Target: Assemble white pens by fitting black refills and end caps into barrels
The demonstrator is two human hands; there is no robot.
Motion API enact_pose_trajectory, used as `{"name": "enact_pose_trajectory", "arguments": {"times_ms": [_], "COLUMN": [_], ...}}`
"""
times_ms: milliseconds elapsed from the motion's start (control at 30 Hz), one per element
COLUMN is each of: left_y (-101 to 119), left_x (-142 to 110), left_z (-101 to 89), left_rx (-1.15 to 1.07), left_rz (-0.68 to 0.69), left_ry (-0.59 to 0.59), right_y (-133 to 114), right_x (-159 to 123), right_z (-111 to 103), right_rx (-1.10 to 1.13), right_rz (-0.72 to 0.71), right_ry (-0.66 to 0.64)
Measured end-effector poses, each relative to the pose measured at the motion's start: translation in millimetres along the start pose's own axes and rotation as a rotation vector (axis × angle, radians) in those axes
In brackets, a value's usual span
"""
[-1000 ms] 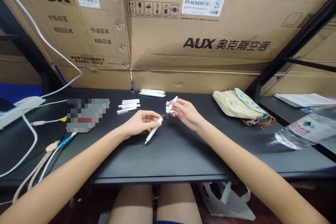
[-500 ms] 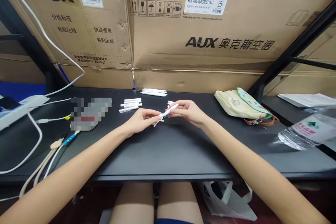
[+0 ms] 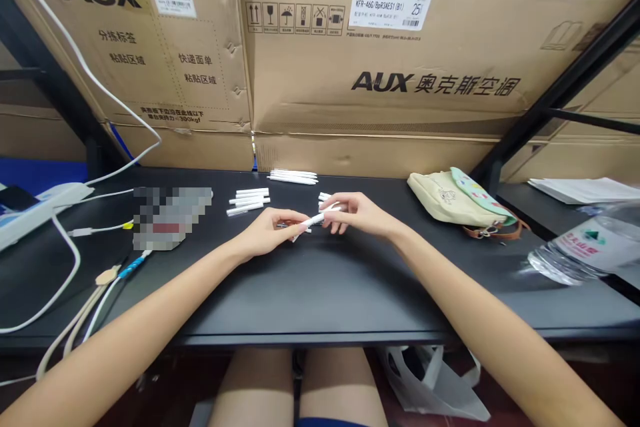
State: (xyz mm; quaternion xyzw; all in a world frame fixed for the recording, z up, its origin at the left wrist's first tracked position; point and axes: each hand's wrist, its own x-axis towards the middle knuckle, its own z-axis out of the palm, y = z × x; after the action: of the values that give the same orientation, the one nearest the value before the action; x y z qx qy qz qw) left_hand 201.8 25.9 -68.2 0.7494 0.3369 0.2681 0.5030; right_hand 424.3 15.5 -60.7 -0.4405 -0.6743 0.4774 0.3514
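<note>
A slim white pen (image 3: pixel 315 219) is held low over the desk, between my two hands. My left hand (image 3: pixel 265 232) pinches its left end between thumb and fingers. The fingers of my right hand (image 3: pixel 361 213) are closed around its right end, partly covering it. White pen parts (image 3: pixel 324 197) lie just behind my right fingers, mostly hidden. Some small pieces under my left fingertips are too covered to make out. Left of the hands rests a group of white pen barrels (image 3: pixel 250 197). Farther back, several white pens (image 3: pixel 293 177) lie side by side.
Large cardboard boxes (image 3: pixel 320 93) wall off the back of the black desk (image 3: pixel 320 293). At left are a power strip (image 3: pixel 45 210), cables and a blurred-out grey object (image 3: pixel 173 217). A cream pouch (image 3: pixel 440 199) and a water bottle (image 3: pixel 585 243) stand at right.
The pen has tilted to a flatter angle. My right hand's fingers have shifted along its right end, with the lower fingers now hanging looser. My left hand has barely moved.
</note>
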Motion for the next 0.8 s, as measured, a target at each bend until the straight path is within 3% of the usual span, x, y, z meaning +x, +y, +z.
{"name": "enact_pose_trajectory", "arguments": {"times_ms": [133, 367, 533, 800], "left_y": [0.7, 1.4, 0.3, -1.9], "left_x": [-0.3, -0.5, 0.0, 0.6], "left_z": [0.0, 0.2, -0.2, -0.2], "left_rx": [0.007, -0.004, -0.012, 0.001], "left_rz": [-0.007, -0.03, -0.003, -0.004], "left_ry": [0.005, 0.004, 0.012, 0.002], "right_y": [-6.1, -7.8, -9.3, -8.4], "right_x": [-3.8, -4.0, -5.9, -5.1], "right_z": [-12.3, -8.3, -13.6, -11.1], "right_rx": [-0.051, -0.126, -0.109, -0.121], "right_rz": [-0.058, -0.025, -0.083, -0.061], "right_ry": [-0.055, 0.002, -0.018, -0.036]}}
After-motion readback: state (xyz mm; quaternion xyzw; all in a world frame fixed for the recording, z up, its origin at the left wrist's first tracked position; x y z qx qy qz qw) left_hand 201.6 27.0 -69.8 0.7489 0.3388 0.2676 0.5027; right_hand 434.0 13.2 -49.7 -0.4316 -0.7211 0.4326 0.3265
